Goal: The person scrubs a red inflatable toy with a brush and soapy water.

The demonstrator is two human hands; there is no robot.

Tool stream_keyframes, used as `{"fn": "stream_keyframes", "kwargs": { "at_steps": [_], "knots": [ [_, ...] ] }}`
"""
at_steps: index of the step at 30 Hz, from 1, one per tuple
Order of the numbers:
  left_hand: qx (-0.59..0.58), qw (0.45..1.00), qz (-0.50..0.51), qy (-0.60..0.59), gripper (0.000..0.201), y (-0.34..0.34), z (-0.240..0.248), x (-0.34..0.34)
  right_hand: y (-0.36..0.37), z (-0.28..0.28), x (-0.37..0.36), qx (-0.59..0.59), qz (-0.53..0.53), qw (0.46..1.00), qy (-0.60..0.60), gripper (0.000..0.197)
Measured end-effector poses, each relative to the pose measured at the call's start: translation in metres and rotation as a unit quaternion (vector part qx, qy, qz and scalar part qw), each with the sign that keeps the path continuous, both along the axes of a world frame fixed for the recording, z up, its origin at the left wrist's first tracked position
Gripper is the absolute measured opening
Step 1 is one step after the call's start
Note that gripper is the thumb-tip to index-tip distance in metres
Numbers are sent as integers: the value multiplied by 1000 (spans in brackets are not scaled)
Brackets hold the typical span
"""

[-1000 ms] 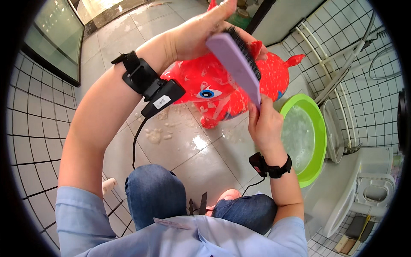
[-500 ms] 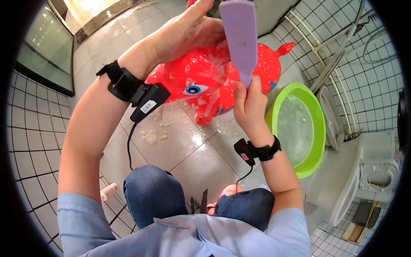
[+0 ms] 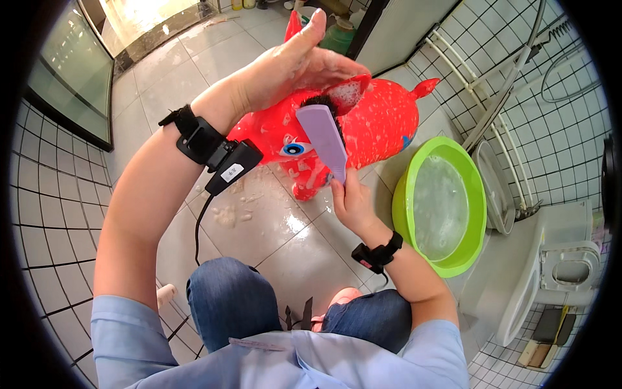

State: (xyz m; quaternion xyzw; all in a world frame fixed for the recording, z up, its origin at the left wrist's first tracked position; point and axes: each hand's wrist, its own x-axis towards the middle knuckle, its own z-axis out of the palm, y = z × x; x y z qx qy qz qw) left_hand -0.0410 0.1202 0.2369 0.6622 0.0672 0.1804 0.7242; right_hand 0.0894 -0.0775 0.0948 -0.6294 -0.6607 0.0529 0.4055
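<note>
A red inflatable animal toy (image 3: 382, 123), spotted with white suds, stands on the wet floor with its blue eye facing me. My left hand (image 3: 304, 71) lies on top of its head by the ear, fingers stretched out and thumb raised. Foam clings to that hand. In my right hand (image 3: 356, 204) is the handle of a purple scrub brush (image 3: 324, 139). Its dark bristles press against the side of the toy's head, just below the soapy ear (image 3: 350, 94).
At the right stands a lime-green basin (image 3: 478, 207) of cloudy water, with a toilet (image 3: 570, 266) beyond it. White pipes (image 3: 492, 110) run along the tiled wall. Foam patches (image 3: 225, 216) lie on the grey floor tiles. A green container (image 3: 338, 37) sits behind the toy.
The brush has come down and left from its raised position onto the toy's head. My left hand has shifted slightly down and right, its thumb now up. The toy's ear shows more.
</note>
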Motion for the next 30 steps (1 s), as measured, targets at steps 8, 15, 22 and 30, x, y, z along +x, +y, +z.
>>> {"fn": "stream_keyframes", "kwargs": {
  "at_steps": [8, 15, 22, 30],
  "knots": [
    [20, 1000, 2, 4, 100, 4, -2, -6, 12, 9, -5, -32, -29, 997, 62, 16],
    [5, 1000, 17, 11, 100, 10, -4, -10, 33, 38, -4, 19, -29, 997, 71, 18],
    [-28, 1000, 4, 13, 95, 2, -5, -4, 23, 28, 5, 29, -14, 998, 56, 17],
    [-11, 1000, 2, 3, 94, 0, -4, -1, 11, 11, 9, 14, 2, 1000, 11, 23]
  ]
}}
